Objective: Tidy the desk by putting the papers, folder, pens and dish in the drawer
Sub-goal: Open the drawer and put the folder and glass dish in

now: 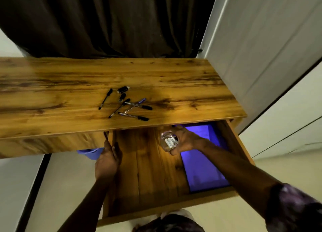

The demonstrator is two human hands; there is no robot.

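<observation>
The right hand (183, 141), closed around the clear dish (168, 141), hovers at frame centre over the open drawer (149, 170), its bare wooden floor directly below, left of the purple folder (203, 169).

1. Dark brown curtain (108, 20) hanging behind the wooden desk (52, 85).
2. White wardrobe panels (264, 45) standing at right.
3. Pale floor (66, 179) showing below, dim warm light falling.

approx 5 pens (128, 108), 2 loose caps (123, 89), 1 dish (168, 141), 1 folder (202, 162), 1 drawer (149, 170), 2 hands (107, 160)
</observation>
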